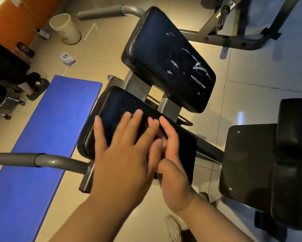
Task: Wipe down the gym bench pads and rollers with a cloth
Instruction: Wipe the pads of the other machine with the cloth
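Both hands on the near black pad of the gym machine

The left hand (122, 151) lies flat on the near pad (115, 105), fingers straight and spread. The right hand (171, 163) stands on its edge just beside it, fingers straight, their tips touching the left hand's fingers. Both hands are blurred, and neither is curled round anything that shows. The near pad sits low in the middle of the view, on the grey frame. The far pad (164, 55) lies just beyond it, tilted and marked with white scuffs. A black roller (290, 130) stands at the right edge, well apart from the hands. A blue bench (47, 137) runs along the left, with a cream bin (66, 28) on the tiled floor (251, 102) beyond it.
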`<state>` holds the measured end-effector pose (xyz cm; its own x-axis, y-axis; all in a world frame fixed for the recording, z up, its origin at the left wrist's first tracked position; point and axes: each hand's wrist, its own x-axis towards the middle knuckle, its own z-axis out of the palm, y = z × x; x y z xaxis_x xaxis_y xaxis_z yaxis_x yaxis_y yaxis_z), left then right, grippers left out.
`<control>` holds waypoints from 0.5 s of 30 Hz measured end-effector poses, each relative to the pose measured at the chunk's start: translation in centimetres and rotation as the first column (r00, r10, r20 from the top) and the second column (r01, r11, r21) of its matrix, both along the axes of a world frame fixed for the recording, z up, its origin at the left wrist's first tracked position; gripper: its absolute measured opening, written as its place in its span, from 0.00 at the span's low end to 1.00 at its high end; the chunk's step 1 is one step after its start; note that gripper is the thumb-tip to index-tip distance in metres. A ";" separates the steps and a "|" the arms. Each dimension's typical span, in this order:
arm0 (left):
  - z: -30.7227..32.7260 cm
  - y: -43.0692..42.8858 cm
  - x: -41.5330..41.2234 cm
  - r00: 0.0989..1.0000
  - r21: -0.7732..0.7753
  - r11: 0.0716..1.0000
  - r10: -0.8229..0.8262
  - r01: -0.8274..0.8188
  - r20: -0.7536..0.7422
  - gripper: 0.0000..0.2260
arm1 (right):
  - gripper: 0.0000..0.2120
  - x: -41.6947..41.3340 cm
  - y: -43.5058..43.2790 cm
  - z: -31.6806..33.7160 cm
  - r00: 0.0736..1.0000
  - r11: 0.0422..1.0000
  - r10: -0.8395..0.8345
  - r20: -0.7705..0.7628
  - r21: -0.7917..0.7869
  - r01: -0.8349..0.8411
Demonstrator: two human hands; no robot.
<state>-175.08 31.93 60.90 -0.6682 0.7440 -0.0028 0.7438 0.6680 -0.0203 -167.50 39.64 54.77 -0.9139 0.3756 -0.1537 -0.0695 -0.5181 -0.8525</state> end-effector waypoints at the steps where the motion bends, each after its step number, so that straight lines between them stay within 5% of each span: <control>1: -0.5 0.5 0.3 0.999 -0.074 0.997 -0.034 0.032 -0.024 0.22 | 0.38 0.5 0.6 -1.0 1.000 1.000 0.013 0.028 -0.013 -0.013; 6: -2.9 2.2 0.5 0.982 -0.226 0.956 -0.175 0.185 0.066 0.31 | 0.33 1.4 1.5 -5.5 0.974 0.967 -0.014 0.226 0.251 -0.044; 9: -3.2 1.5 0.6 0.955 -0.213 0.933 -0.268 0.289 0.125 0.33 | 0.27 0.2 1.3 -6.6 0.896 0.840 -0.151 0.418 0.532 -0.106; 12: -2.1 1.7 -0.9 0.970 -0.235 0.941 -0.243 0.242 0.026 0.33 | 0.26 -0.4 0.5 -6.8 0.882 0.635 -0.255 0.397 0.757 -0.157; 15: -1.6 4.1 -3.8 0.986 -0.229 0.964 -0.156 0.138 -0.061 0.34 | 0.28 -0.1 0.2 -7.6 0.885 0.635 -0.275 0.375 0.762 -0.126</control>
